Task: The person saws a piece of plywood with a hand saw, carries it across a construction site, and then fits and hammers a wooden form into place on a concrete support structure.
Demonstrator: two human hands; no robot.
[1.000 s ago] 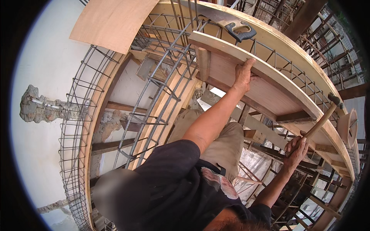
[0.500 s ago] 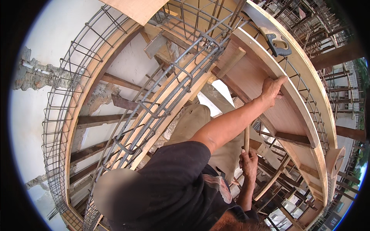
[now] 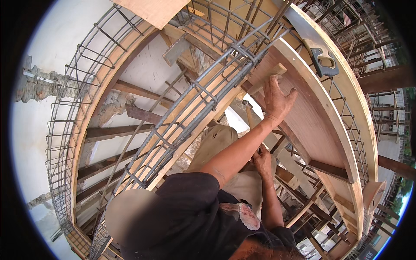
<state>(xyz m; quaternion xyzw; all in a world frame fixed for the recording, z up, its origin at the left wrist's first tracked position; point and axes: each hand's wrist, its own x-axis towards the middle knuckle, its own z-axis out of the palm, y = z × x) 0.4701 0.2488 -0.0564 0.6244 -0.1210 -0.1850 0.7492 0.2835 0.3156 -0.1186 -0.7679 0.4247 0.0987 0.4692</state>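
Note:
My left hand (image 3: 278, 99) reaches up to a wooden block (image 3: 273, 73) set across the inner face of a curved plywood form (image 3: 310, 104). Its fingers are stretched out over the block's near side, with the thumb well apart; how firmly they touch is hard to see. Lower down, my right hand (image 3: 262, 162) is closed round the wooden handle of a hammer (image 3: 249, 115). The hammer points upward, its small dark head near my left forearm. Part of the grip is hidden behind the forearm and fingers.
A handsaw (image 3: 323, 60) with a dark handle lies on the form's outer rim. Steel rebar cages (image 3: 203, 86) run along the left and middle. Timber props (image 3: 303, 212) crisscross below at right. A plywood sheet (image 3: 156, 11) juts in at the top.
My left hand has left the form's top edge and moved left to the wooden block. My right hand has raised the hammer up and to the left. The view has shifted slightly.

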